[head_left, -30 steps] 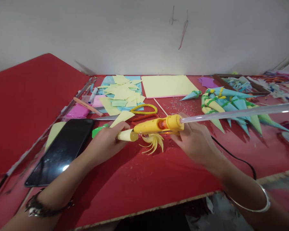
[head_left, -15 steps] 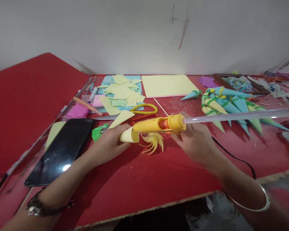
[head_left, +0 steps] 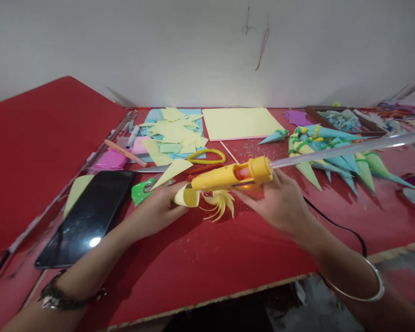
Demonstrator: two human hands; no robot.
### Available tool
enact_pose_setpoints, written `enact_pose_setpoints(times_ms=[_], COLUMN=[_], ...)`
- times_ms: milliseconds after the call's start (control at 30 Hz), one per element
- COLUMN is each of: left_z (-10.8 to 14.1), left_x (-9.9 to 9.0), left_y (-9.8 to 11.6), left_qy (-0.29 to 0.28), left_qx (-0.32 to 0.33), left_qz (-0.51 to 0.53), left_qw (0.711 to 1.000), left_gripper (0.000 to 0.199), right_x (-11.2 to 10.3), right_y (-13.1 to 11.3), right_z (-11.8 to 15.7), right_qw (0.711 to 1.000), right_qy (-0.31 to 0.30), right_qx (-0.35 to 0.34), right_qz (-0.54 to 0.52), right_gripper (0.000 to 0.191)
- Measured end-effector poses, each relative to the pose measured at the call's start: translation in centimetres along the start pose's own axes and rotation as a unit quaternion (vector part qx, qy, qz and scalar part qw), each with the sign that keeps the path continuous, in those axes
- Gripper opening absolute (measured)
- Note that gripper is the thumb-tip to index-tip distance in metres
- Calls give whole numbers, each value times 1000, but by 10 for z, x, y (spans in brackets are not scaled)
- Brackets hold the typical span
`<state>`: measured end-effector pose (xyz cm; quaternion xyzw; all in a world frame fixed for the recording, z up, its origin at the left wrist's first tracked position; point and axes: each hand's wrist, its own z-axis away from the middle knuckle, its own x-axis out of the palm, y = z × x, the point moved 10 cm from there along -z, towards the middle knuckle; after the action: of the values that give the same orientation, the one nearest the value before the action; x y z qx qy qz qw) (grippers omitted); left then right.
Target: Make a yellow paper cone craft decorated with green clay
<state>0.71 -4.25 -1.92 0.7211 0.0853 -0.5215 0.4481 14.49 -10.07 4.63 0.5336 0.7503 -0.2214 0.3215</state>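
My left hand (head_left: 161, 205) is closed around a rolled yellow paper cone (head_left: 188, 197), whose wide mouth faces right. In my right hand (head_left: 280, 205) is a yellow hot glue gun (head_left: 224, 178), with a long clear glue stick (head_left: 332, 153) jutting from its back toward the right. The gun's front end is at the rim of the cone; its tip is hidden from this side. Just below the gun, on the red table (head_left: 207, 258), sits a curled yellow paper piece (head_left: 219, 205) with strips fanned like petals.
A black phone (head_left: 90, 216) lies left, near a green packet (head_left: 141, 191). Behind are yellow-handled scissors (head_left: 207, 156), cut paper pieces (head_left: 176, 131) and a yellow sheet stack (head_left: 242, 123). Finished-looking paper cones (head_left: 342, 154) pile up at right, before a brown tray (head_left: 363, 122). A black cord (head_left: 335, 223) trails beside my right wrist.
The glue gun has tilted, its back end and glue stick rising at the right. The cone has turned slightly, so more of its inside shows.
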Motion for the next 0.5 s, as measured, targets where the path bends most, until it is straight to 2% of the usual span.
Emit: enact_pose_setpoints(times_ms=[100, 233, 500], left_z=[1, 2, 2], left_x=[4, -4, -5], left_y=[1, 2, 2], left_qy=[-19, 8, -3], left_qx=[10, 2, 1], left_qz=[19, 22, 16], left_qw=[1000, 1000, 1000], left_gripper=[14, 17, 9], right_x=[1, 1, 3], right_y=[2, 4, 3], right_z=[0, -1, -2], right_qw=[1000, 1000, 1000], right_qy=[-13, -19, -24], right_qx=[12, 24, 11], right_qz=[0, 0, 12], right_gripper=[32, 32, 29])
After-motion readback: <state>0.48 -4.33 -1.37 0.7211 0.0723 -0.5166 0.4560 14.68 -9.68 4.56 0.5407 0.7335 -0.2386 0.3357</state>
